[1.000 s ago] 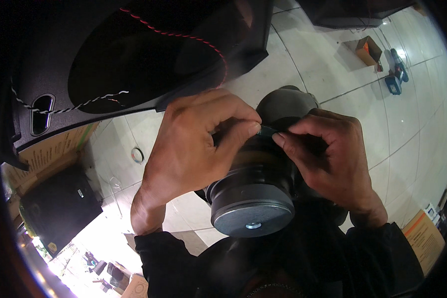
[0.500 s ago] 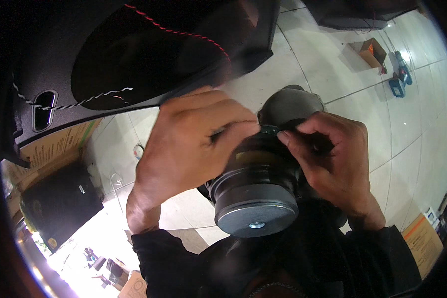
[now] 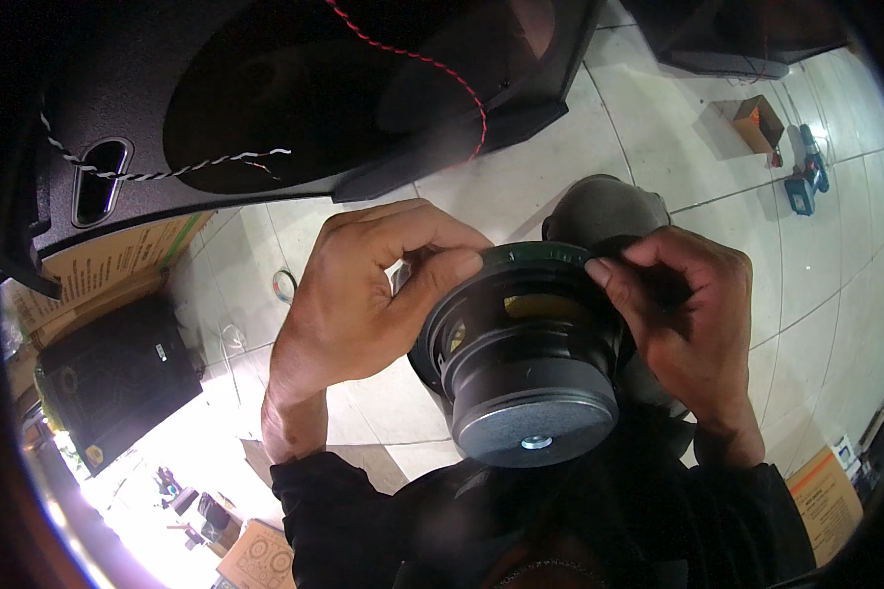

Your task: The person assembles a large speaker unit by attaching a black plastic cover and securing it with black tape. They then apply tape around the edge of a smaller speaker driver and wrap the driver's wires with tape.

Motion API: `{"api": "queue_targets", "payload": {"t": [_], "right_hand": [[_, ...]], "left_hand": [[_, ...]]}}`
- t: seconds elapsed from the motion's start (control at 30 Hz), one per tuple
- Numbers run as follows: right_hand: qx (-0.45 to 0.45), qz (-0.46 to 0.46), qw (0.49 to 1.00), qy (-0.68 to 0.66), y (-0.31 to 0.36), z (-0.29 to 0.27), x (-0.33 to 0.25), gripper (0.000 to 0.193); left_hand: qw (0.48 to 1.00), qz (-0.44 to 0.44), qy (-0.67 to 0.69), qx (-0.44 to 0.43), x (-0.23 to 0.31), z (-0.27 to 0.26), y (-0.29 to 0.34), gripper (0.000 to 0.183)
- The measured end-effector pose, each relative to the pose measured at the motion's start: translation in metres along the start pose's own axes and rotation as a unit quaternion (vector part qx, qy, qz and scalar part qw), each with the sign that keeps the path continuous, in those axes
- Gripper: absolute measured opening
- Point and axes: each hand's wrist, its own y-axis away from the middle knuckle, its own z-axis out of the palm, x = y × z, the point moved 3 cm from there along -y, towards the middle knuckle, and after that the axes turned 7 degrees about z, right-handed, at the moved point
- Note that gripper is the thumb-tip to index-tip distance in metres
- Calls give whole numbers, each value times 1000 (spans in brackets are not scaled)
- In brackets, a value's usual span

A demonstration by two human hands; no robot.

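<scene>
A black speaker driver (image 3: 535, 368) with a round silver-grey magnet leans at my lap, magnet toward me. Its frame has side openings with yellow showing inside. Along the far rim runs a dark green edge strip (image 3: 538, 255). My left hand (image 3: 368, 294) pinches the rim on the left between thumb and fingers. On the right my right hand (image 3: 692, 319) pinches the same rim, thumb tip against its edge. What lies under the curled fingers is hidden. Beyond the driver a dark rounded knee (image 3: 607, 211) shows.
A black speaker cabinet (image 3: 118, 83) with a big round opening stands at the far left; a red twisted wire (image 3: 413, 52) and a black-and-white twisted wire (image 3: 172, 175) hang from it. On the tiled floor are a small carton (image 3: 758, 123), a cordless drill (image 3: 805, 182) and a tape roll (image 3: 284, 286).
My fingertips have moved apart along the rim, left hand to the left and right hand to the right. More of the green edge now shows between them. The whole view has shifted slightly.
</scene>
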Motion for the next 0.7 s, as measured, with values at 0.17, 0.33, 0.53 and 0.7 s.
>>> {"api": "queue_targets", "payload": {"t": [0.17, 0.33, 0.53, 0.7], "right_hand": [[1, -26, 1000, 1, 0, 0, 0, 15], [-31, -8, 999, 22, 1, -6, -2, 13], [-28, 26, 999, -2, 5, -9, 0, 16], [-11, -43, 999, 15, -4, -13, -9, 15]], "left_hand": [[999, -22, 38, -32, -5, -4, -2, 10], [997, 36, 52, -42, 4, 8, -24, 12], [995, 92, -10, -34, 13, 38, -41, 8], [999, 17, -19, 24, 12, 35, -25, 14]]}}
